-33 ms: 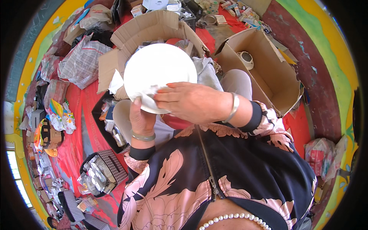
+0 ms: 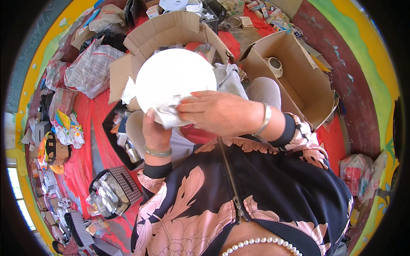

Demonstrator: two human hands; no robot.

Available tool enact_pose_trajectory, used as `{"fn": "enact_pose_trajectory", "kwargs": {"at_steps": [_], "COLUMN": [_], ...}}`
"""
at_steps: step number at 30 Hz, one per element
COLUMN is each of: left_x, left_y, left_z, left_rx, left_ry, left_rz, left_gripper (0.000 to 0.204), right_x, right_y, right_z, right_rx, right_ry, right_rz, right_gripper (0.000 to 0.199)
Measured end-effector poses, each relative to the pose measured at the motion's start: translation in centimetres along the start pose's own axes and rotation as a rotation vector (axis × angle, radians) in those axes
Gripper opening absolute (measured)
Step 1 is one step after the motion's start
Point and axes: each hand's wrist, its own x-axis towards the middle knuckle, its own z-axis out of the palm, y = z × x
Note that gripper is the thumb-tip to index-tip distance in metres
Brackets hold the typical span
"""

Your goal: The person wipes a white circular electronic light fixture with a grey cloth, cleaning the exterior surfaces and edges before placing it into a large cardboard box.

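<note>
A white round plate (image 2: 175, 74), so bright that its surface detail is lost, is held tilted in front of me. My left hand (image 2: 156, 133) grips its lower left rim, thumb on the upper face and the other fingers hidden beneath. On the lower part of the plate lies a crumpled white wipe or tissue (image 2: 169, 114). My right hand (image 2: 220, 113) presses this wipe against the plate with its fingers together, their tips slightly blurred. Both hands are above my lap.
An open cardboard box (image 2: 160, 32) stands just beyond the plate. To its right, another cardboard box (image 2: 314, 85) holds a ring-shaped roll (image 2: 273, 67). On the left are a plaid bag (image 2: 92, 70), a dark bin (image 2: 112, 147) and a checked basket (image 2: 127, 183) of small packages.
The plate and my left hand have shifted slightly left. My right hand has slid a little to the right, and more of the wipe shows.
</note>
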Motion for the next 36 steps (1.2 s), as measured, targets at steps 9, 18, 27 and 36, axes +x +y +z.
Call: {"fn": "enact_pose_trajectory", "kwargs": {"at_steps": [9, 18, 27, 36], "left_x": [0.1, 0.0, -0.8, 1.5], "left_y": [0.4, 0.1, -0.1, 0.6], "left_z": [0.0, -0.6, -1.1, 0.0], "left_rx": [-0.108, -0.086, 0.064, -0.012], "left_ry": [0.048, -0.04, -0.207, -0.199], "left_rz": [0.006, -0.058, -0.228, -0.158], "left_gripper": [0.061, 0.065, 0.069, 0.092], "right_x": [-2.1, -2.8, -0.9, -0.6], "right_y": [3.9, 4.7, 6.6, 7.8], "right_z": [-2.6, -1.0, -3.2, -3.0], "right_rx": [-0.242, 0.342, 0.604, 1.246], "right_ry": [0.45, 0.499, 0.386, 0.477], "right_rz": [0.196, 0.713, 0.781, 1.022], "right_gripper": [0.022, 0.026, 0.019, 0.029]}}
